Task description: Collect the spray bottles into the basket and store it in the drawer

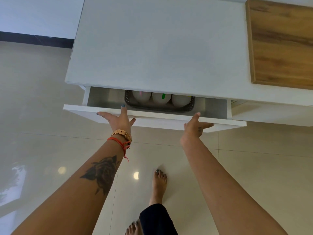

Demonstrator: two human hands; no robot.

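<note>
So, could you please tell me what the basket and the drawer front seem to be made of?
Basket: probably dark grey plastic, given the moulded perforated walls. Drawer front: likely smooth matt white laminated board, though its core is hidden.

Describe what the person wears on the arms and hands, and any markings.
Both forearms are bare, without sleeves. The left hand has blue-grey nail polish; its wrist carries a gold link watch and a red thread bracelet. A dark rose tattoo marks the left forearm. The right hand shows a small dark tattoo.
</note>
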